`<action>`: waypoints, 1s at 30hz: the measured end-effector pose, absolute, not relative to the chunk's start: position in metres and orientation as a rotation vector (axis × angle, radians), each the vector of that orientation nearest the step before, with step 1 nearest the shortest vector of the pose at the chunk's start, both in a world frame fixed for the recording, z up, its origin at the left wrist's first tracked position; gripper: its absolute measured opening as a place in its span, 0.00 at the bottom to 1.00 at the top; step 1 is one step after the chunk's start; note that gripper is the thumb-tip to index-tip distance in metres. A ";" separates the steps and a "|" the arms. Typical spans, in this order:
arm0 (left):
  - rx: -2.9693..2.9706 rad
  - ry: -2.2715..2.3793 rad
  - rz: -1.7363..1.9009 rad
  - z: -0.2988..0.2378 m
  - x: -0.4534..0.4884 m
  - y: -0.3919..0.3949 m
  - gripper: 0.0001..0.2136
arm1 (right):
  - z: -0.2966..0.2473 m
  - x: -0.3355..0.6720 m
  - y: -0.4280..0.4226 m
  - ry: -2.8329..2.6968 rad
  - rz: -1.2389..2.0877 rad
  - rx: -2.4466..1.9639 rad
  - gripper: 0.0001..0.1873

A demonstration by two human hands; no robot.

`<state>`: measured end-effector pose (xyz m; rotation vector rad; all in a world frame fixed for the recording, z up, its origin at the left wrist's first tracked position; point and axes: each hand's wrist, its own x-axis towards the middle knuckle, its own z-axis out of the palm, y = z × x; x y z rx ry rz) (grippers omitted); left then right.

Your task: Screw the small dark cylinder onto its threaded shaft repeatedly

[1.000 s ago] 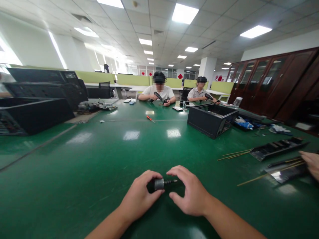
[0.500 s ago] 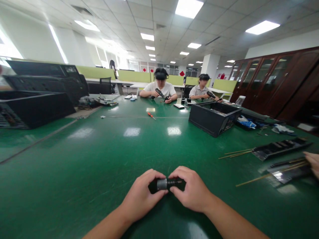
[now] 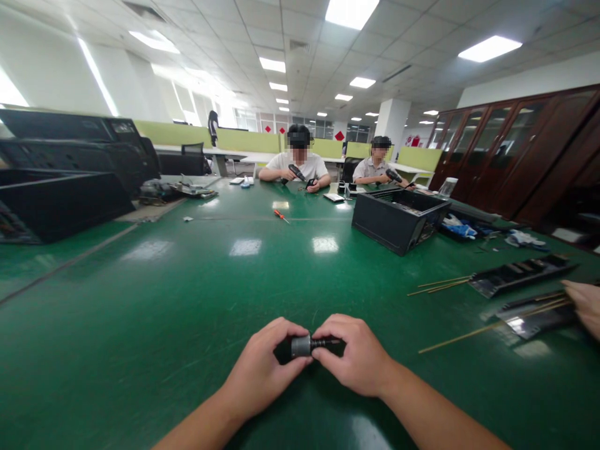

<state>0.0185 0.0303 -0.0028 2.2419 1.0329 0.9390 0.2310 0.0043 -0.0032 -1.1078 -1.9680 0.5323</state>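
Observation:
Low over the green table [image 3: 187, 300], both my hands meet on a small black tool with a grey metal collar [image 3: 300, 345] and a thin dark bit pointing right. My left hand [image 3: 262, 365] is wrapped round its black body. My right hand [image 3: 359, 356] pinches the bit between thumb and fingers, just past the collar. The tool's rear end is hidden inside my left palm.
Black metal panels [image 3: 520, 277] and thin yellow rods [image 3: 440, 285] lie at right, where another person's hand [image 3: 584, 304] rests. A black computer case [image 3: 396, 219] stands mid-right, larger black cases [image 3: 60, 181] at left. A red screwdriver [image 3: 281, 216] lies farther off. Two people sit at the far end.
My right hand went from hovering open above the bit to pinching it. My left hand kept its hold on the tool's body.

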 end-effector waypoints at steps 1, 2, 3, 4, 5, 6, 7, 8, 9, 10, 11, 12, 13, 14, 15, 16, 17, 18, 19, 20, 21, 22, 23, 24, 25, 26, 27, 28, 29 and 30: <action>2.243 1.029 0.942 -0.003 0.019 0.030 0.09 | -0.002 0.231 0.004 -1.969 0.530 -1.110 0.07; 2.241 1.026 0.945 -0.002 0.019 0.030 0.09 | -0.002 0.231 0.004 -1.970 0.528 -1.112 0.07; 2.238 1.024 0.947 -0.002 0.019 0.030 0.09 | -0.001 0.231 0.004 -1.970 0.526 -1.113 0.06; 2.234 1.024 0.946 -0.002 0.019 0.030 0.09 | -0.001 0.231 0.004 -1.971 0.525 -1.113 0.06; 2.230 1.024 0.946 -0.002 0.019 0.030 0.09 | 0.000 0.231 0.004 -1.970 0.523 -1.112 0.06; 2.227 1.024 0.942 -0.002 0.019 0.030 0.09 | 0.000 0.231 0.004 -1.970 0.523 -1.115 0.05; 2.227 1.026 0.939 -0.002 0.019 0.030 0.09 | 0.000 0.231 0.004 -1.968 0.523 -1.117 0.05; 2.226 1.027 0.934 -0.002 0.019 0.029 0.09 | 0.000 0.231 0.004 -1.967 0.524 -1.119 0.05; 2.225 1.031 0.930 -0.002 0.019 0.029 0.09 | 0.000 0.231 0.003 -1.967 0.526 -1.120 0.05; 2.225 1.033 0.929 -0.003 0.019 0.029 0.09 | 0.000 0.231 0.003 -1.967 0.526 -1.121 0.05; 2.226 1.034 0.929 -0.003 0.019 0.029 0.09 | 0.000 0.231 0.003 -1.968 0.524 -1.122 0.05; 2.227 1.034 0.930 -0.003 0.019 0.029 0.09 | 0.000 0.231 0.003 -1.969 0.522 -1.122 0.05; 2.229 1.032 0.934 -0.003 0.019 0.029 0.09 | 0.000 0.231 0.003 -1.970 0.519 -1.122 0.05; 2.231 1.029 0.940 -0.003 0.019 0.029 0.09 | 0.001 0.232 0.003 -1.971 0.517 -1.122 0.05; 2.232 1.027 0.951 -0.003 0.019 0.030 0.09 | 0.001 0.232 0.003 -1.971 0.514 -1.120 0.05; 2.233 1.024 0.961 -0.003 0.019 0.030 0.09 | 0.001 0.232 0.004 -1.970 0.511 -1.117 0.05; 2.234 1.023 0.971 -0.002 0.019 0.030 0.09 | 0.001 0.232 0.004 -1.969 0.510 -1.114 0.05; 2.237 1.020 0.981 -0.002 0.018 0.030 0.09 | 0.001 0.233 0.004 -1.966 0.508 -1.112 0.05; 2.241 1.018 0.987 -0.001 0.018 0.030 0.08 | 0.001 0.233 0.004 -1.962 0.507 -1.112 0.05; 2.245 1.020 0.989 -0.001 0.018 0.030 0.08 | 0.002 0.233 0.005 -1.960 0.506 -1.113 0.05; 2.250 1.021 0.990 -0.001 0.018 0.030 0.08 | 0.002 0.233 0.005 -1.959 0.506 -1.114 0.05; 2.253 1.021 0.994 0.000 0.018 0.029 0.08 | 0.002 0.234 0.004 -1.959 0.507 -1.115 0.05; 2.255 1.023 0.999 0.000 0.018 0.029 0.08 | 0.002 0.234 0.004 -1.959 0.507 -1.115 0.05; 2.257 1.023 1.005 0.000 0.018 0.029 0.08 | 0.002 0.234 0.004 -1.957 0.505 -1.114 0.05; 2.257 1.023 1.013 0.000 0.017 0.028 0.08 | 0.002 0.234 0.004 -1.954 0.503 -1.115 0.05; 2.259 1.023 1.022 0.000 0.017 0.028 0.08 | 0.002 0.234 0.004 -1.948 0.499 -1.116 0.05; 2.260 1.026 1.029 0.000 0.017 0.028 0.08 | 0.002 0.234 0.004 -1.943 0.496 -1.118 0.05; 2.261 1.030 1.034 -0.001 0.017 0.028 0.08 | 0.002 0.235 0.004 -1.938 0.495 -1.121 0.05; 2.263 1.030 1.040 -0.001 0.017 0.029 0.08 | 0.002 0.235 0.004 -1.936 0.495 -1.122 0.05; 2.264 1.029 1.044 -0.001 0.016 0.029 0.08 | 0.002 0.235 0.004 -1.934 0.495 -1.124 0.05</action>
